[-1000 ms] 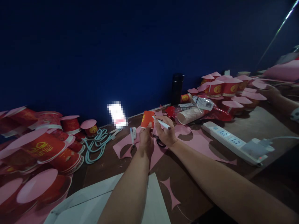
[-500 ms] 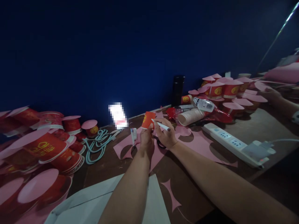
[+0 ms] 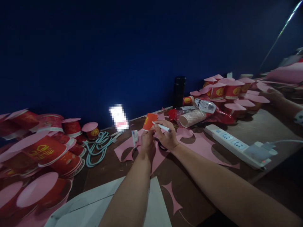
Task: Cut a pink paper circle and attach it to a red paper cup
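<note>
My left hand is closed round a small red paper cup with a gold mark, held just above the table. My right hand pinches a white pen whose tip rests against the cup's right side. Both hands hover over a pink paper sheet with round holes cut out of it. Black scissors lie partly hidden under my right hand.
Red cups capped with pink discs are heaped at the left and at the back right. A sleeve of stacked cups, a white power strip, a teal cable, a black bottle, a white sheet. Another person's hand is at far right.
The pen tip has slid a little along the cup's side and the cup has tilted slightly; both hands stay in the same place.
</note>
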